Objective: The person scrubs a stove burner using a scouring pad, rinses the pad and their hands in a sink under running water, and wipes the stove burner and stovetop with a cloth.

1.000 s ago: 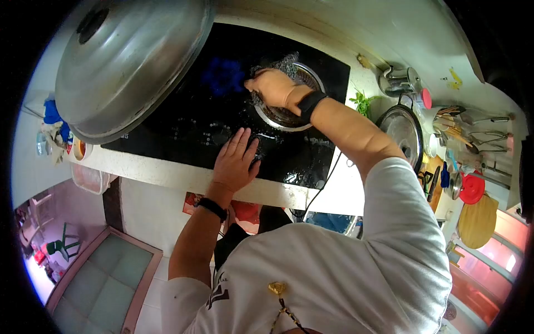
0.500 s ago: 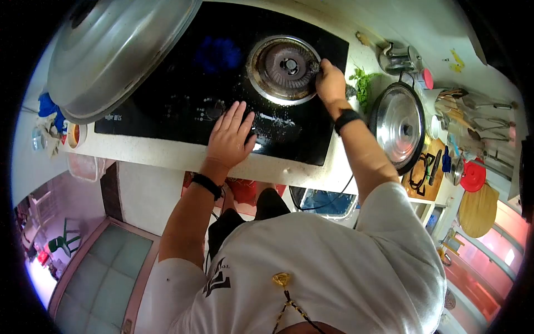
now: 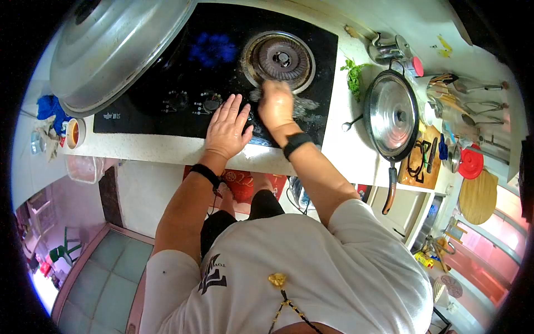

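Observation:
My left hand [image 3: 228, 127] lies flat on the front part of the black glass gas cooktop [image 3: 167, 72], fingers stretched out beside a control knob area [image 3: 211, 103]. Just in front of the round burner [image 3: 286, 61], my right hand [image 3: 276, 104] is closed in a fist and blurred by motion. A small grey, tangled scrubber, like steel wool [image 3: 256, 94], shows at its fingers, mostly hidden. Wet, whitish smears [image 3: 303, 104] spread over the glass to the right of that hand.
A large metal wok lid [image 3: 119, 50] leans over the cooktop's left side. To the right are green herbs [image 3: 354, 78], a kettle [image 3: 388, 50], a lidded pan [image 3: 392, 114] with its handle past the counter edge, and a cutting board [image 3: 421, 158]. A small bowl [image 3: 75, 133] stands left.
My right hand has moved left and toward me, from the burner's right rim to the glass in front of it. Smears there have spread. My left hand stays flat on the cooktop.

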Tool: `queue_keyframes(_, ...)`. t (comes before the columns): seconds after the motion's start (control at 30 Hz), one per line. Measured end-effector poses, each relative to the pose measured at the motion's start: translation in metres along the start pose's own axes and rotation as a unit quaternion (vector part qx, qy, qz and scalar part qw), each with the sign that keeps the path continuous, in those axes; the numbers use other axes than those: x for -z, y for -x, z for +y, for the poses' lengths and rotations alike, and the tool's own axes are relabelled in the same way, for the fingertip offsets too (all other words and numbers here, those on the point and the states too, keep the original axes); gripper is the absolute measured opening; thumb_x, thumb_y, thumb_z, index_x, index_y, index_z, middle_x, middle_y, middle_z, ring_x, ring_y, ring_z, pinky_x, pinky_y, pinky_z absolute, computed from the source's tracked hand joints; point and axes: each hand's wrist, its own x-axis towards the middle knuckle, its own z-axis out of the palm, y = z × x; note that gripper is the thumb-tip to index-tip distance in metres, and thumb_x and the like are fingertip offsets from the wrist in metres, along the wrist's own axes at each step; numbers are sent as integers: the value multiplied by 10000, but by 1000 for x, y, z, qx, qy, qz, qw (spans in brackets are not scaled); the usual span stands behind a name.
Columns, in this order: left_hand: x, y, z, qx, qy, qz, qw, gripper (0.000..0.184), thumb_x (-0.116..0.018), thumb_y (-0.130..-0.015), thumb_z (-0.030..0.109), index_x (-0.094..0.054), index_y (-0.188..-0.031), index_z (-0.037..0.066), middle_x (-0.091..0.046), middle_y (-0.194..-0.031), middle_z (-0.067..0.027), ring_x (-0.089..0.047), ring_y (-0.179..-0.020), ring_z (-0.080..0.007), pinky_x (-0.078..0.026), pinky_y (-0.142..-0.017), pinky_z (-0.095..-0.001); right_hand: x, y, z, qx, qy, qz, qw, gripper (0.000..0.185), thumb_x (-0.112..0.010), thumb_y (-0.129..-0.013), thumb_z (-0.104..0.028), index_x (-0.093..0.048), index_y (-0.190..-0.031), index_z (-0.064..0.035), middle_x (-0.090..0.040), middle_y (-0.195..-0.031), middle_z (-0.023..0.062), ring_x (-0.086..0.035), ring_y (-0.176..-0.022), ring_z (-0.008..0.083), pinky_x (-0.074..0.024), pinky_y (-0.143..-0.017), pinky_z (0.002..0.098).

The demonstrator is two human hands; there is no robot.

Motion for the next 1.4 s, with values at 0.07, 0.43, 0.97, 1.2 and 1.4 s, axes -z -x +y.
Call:
queue_keyframes(0.07,0,-1,0,1,-9,-11,1000,529,-680,-854,305,-605,-1319,66,-451,-1513,-179,-391,-1422,-328,-346,-1156,-454,-10,-19,-19,25,-14,-2,1000,210,-669,-656,-26,-608,-856,-43,-660,-858,157,-600,-876,365,-494,-788,440)
queue_keyframes(0.43,3,-1,1,7,5,-14,1000,529,-655,-884,287,-572,-1368,88,-429,-1537,-154,-372,-1439,-319,-334,-1158,-464,48,8,37,146,-31,-78,986,211,-597,-741,14,-640,-943,-27,-694,-954,140,-591,-939,351,-476,-839,436)
queue_keyframes(0.97,2,1,-1,-2,28,8,1000,524,-670,-871,262,-585,-1351,69,-456,-1512,-180,-410,-1414,-335,-366,-1132,-470,26,-17,8,97,-14,-164,982,235,-613,-744,-22,-638,-976,-43,-707,-999,138,-588,-960,354,-461,-845,459)
queue_keyframes(1.2,2,-2,-3,1,20,1,1000,532,-672,-867,279,-587,-1347,67,-441,-1524,-170,-399,-1419,-326,-358,-1137,-467,41,2,30,109,-21,-137,984,245,-627,-721,-28,-633,-966,-39,-699,-936,141,-593,-946,354,-468,-832,460)
queue_keyframes(1.4,2,2,1,0,8,-7,1000,533,-670,-867,279,-581,-1349,70,-445,-1519,-178,-401,-1418,-331,-359,-1134,-473,28,-12,9,82,-17,-160,983,206,-618,-738,-13,-621,-943,-30,-695,-950,172,-594,-955,375,-474,-847,458)
